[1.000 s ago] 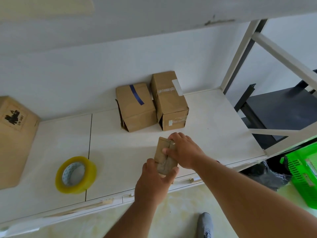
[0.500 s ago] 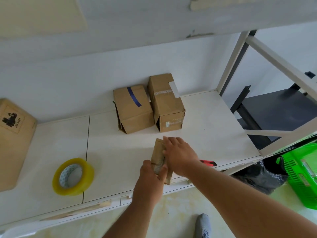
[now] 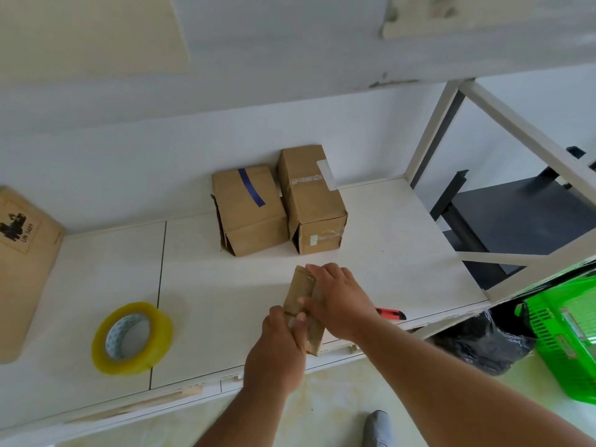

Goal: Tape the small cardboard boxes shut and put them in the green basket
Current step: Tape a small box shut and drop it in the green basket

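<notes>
A small brown cardboard box [image 3: 303, 301], shiny tape along its top, stands at the counter's [image 3: 387, 240] front edge. The left hand [image 3: 279, 346] grips its near end; the right hand [image 3: 338, 296] lies over it, thumb pinching. The green basket [image 3: 574, 337] sits beyond the counter's right corner, contents unclear.

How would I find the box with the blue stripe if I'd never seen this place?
Look at the white table and follow it back to the wall, where two brown cardboard boxes stand side by side. The brown cardboard box with the blue stripe is the left one; its taller neighbour has only clear tape and a white tab.
</notes>
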Available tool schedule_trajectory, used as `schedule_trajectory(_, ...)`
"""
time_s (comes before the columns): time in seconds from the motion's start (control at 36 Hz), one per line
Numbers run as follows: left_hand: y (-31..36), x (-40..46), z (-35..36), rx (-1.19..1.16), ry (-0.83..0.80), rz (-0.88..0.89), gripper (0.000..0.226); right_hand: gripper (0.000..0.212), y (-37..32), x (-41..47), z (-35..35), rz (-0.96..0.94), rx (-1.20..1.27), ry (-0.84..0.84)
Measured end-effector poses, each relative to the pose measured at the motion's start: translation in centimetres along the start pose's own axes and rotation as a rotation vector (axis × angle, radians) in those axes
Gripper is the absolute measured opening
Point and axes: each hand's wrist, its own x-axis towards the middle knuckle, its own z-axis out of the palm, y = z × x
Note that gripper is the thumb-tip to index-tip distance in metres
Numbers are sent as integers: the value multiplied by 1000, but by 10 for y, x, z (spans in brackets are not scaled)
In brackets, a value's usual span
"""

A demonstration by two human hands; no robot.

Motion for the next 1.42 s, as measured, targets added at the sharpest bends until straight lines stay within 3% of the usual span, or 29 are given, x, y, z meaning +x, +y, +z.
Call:
schedule_trajectory(0.11,-2,2,2,21,-8,4,34,26,7,16,2,173,173,65)
schedule_trajectory(0.22,-1,4,3,17,-5,-18,33,51,4,25,-2,281,92,102)
schedule_trajectory(0.36,3,4,-2,39,-40,-45,34,51,-5,40,-11,507,169,100)
schedule_trajectory(0.44,3,5,-4,-9,-65,-72,32,35,-20,22,-5,369,75,22)
schedule_trajectory(0.5,6,5,-6,-75,-93,-97,31,60,-24,-4,9,245,97,7)
schedule_trajectory(0.56,7,8,-6,-148,-107,-141,29,81,-24,-25,26,199,151,56)
schedule_trajectory(0.61,12,9,-10,-215,-119,-210,22,87,-25,-40,35,257,309,105)
schedule_trajectory(0.72,14,11,-18,-251,-180,-276,39,68,-35,-66,38,330,727,178)
schedule_trajectory(0.78,14,10,-22,-276,-229,-254,49,70,-34,-77,44,314,894,119)
schedule_trajectory(0.89,17,-4,-38,-388,-294,-165,52,44,-45,-94,29,398,1001,64)
schedule_trajectory(1.03,13,-29,-52,-419,-227,-70,63,59,-62,-107,2,385,980,44)
schedule_trajectory(1.31,53,-79,-94,-366,-181,207,56,53,-80,-164,-54,299,980,185)
schedule_trajectory(1.42,79,-98,-98,-333,-155,303,50,41,-70,-190,-72,316,962,277)
